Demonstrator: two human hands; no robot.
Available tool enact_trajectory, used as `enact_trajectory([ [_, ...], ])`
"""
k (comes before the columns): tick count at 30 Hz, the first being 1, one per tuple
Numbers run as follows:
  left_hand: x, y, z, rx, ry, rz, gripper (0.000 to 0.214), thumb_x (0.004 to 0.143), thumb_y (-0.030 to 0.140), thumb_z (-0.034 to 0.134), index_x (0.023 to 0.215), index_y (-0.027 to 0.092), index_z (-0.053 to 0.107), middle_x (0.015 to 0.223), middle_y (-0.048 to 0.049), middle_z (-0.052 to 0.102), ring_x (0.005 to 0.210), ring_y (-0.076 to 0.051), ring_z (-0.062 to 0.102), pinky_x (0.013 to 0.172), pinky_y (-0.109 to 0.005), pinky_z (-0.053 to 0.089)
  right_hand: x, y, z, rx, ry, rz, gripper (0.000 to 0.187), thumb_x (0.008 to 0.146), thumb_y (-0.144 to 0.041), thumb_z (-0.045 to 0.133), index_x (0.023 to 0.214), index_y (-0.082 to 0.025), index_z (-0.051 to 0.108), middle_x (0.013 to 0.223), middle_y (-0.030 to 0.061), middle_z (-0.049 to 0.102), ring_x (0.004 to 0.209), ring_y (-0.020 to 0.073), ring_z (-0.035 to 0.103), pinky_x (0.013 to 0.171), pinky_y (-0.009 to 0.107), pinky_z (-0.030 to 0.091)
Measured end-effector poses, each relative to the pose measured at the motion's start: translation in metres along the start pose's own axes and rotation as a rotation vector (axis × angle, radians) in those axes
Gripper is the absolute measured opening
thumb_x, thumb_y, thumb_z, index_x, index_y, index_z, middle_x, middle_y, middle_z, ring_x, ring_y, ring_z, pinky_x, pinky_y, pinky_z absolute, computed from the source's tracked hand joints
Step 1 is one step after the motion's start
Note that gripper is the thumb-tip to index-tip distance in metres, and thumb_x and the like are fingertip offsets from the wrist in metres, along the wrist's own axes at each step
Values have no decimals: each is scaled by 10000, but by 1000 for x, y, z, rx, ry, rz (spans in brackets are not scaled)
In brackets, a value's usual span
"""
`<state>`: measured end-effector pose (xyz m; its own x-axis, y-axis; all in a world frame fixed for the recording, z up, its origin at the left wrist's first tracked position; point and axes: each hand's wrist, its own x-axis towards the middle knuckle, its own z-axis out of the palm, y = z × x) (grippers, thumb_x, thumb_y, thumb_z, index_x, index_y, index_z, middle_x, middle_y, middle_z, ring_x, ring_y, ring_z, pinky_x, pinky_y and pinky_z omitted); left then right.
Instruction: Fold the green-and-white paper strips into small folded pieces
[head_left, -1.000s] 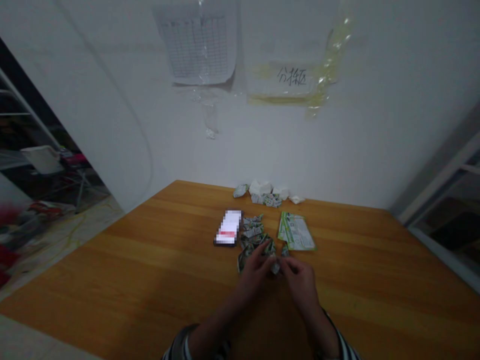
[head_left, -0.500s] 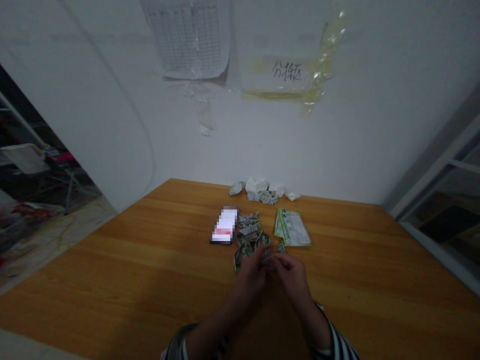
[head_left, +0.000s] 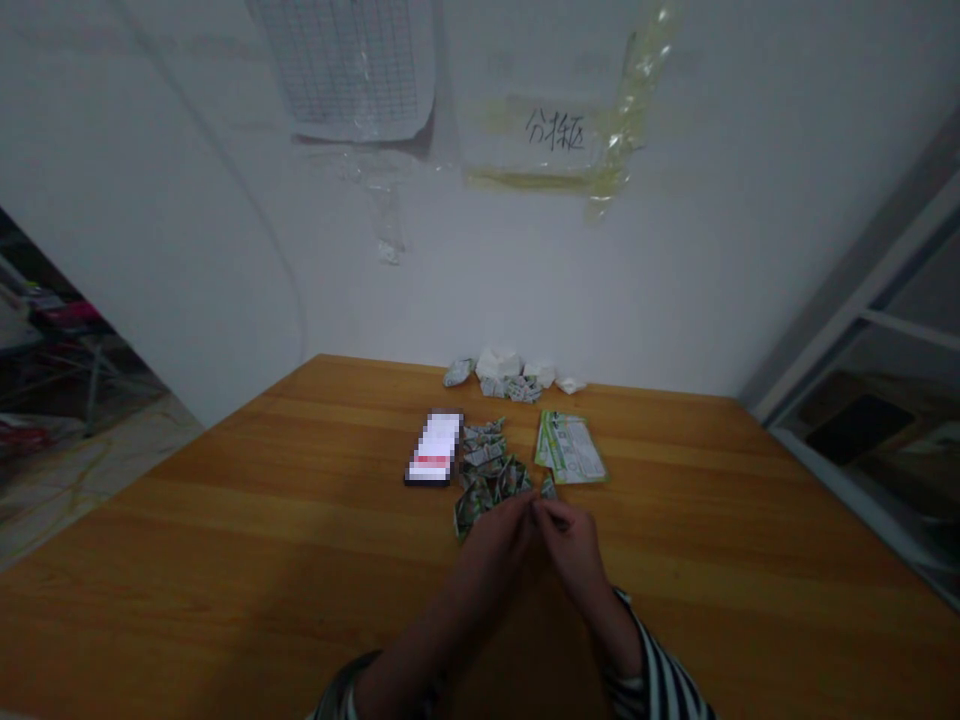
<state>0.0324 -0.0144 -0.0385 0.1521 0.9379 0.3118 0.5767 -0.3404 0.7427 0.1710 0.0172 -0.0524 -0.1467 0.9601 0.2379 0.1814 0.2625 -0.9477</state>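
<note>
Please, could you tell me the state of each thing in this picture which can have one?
Phone: lying face up, screen lit, content blurred.
Papers beside it: creased, crumpled.
Sheets: flat, overlapping.
White wads: crumpled.
Chart: taped to wall, lower edge curling.
Sign: taped to wall, handwritten.
Left hand: fingertips at the right hand's; grip hidden.
Right hand: fingers bent; any held piece unclear.

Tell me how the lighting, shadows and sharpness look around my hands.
Head view: dim overall, left hand and right hand dark and soft, anything between their fingertips too unclear to identify; head view: a broad shadow on the wooden table, left of the arms; head view: phone screen bright but pixelated, glints on the yellowish tape.
</note>
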Motion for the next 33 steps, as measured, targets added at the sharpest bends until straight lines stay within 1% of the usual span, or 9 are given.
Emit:
enact_trajectory([
  [5, 2, 3, -1, 95, -12, -26, 340, 908, 140, 409, 1220, 162, 544, 1163, -132, 660, 1045, -222, 638, 921, -344, 487, -1, 1, 9, 151, 32, 42, 382, 834, -459, 581, 653, -137, 679, 613, 24, 631, 609, 176, 573, 563, 241, 444],
  [9, 3, 4, 0, 165, 5, -86, 297, 912, 144, 387, 1163, 155, 545, 1101, -141, 671, 958, -236, 663, 841, -349, 504, -1, -5, 13, 221, 44, 71, 390, 821, -480, 601, 660, -134, 682, 644, 31, 631, 639, 181, 575, 593, 254, 460],
  [12, 5, 4, -3, 99, 30, -165, 242, 905, 165, 399, 1084, 178, 561, 978, -106, 700, 839, -214, 679, 732, -298, 507, -2, -9, 13, 250, 67, 89, 397, 804, -496, 616, 692, -126, 706, 668, 42, 651, 655, 194, 591, 600, 269, 474],
  [15, 8, 5, -10, -40, 122, -208, 191, 904, 192, 391, 977, 187, 568, 827, -55, 690, 727, -183, 654, 650, -256, 486, -1, -10, 10, 229, 107, 104, 398, 799, -497, 621, 740, -120, 733, 661, 41, 657, 626, 190, 585, 567, 264, 466],
  [17, 10, 6, -15, -110, 158, -190, 177, 907, 221, 398, 929, 185, 569, 802, -40, 676, 704, -169, 634, 645, -246, 482, 1, -8, 7, 204, 81, 101, 379, 799, -481, 626, 757, -125, 747, 666, 40, 668, 612, 185, 582, 554, 259, 459],
  [20, 11, 7, -18, -188, 123, -161, 162, 886, 315, 499, 885, 181, 588, 805, -34, 677, 719, -167, 631, 657, -241, 479, 3, -5, 2, 157, -28, 65, 332, 810, -436, 622, 742, -142, 761, 691, 44, 688, 630, 185, 594, 569, 253, 461],
  [22, 11, 4, -17, -168, 103, -167, 183, 858, 348, 553, 824, 177, 607, 779, -34, 677, 715, -174, 625, 650, -243, 465, 3, -3, 0, 108, -71, 27, 309, 821, -407, 615, 744, -150, 770, 674, 40, 680, 623, 174, 588, 565, 242, 451],
  [28, 13, -8, -19, -51, 58, -158, 240, 850, 321, 535, 690, 166, 623, 627, -16, 621, 613, -163, 565, 579, -236, 398, 2, 1, 1, 41, -124, 6, 357, 840, -419, 604, 693, -136, 765, 639, 38, 655, 541, 141, 551, 474, 213, 414],
  [33, 15, -4, -23, -28, 20, -100, 237, 854, 302, 524, 691, 164, 625, 623, -19, 615, 606, -157, 557, 576, -230, 392, 2, 1, -3, 55, -112, 23, 335, 836, -407, 615, 718, -135, 770, 618, 36, 651, 551, 151, 562, 480, 220, 423],
])
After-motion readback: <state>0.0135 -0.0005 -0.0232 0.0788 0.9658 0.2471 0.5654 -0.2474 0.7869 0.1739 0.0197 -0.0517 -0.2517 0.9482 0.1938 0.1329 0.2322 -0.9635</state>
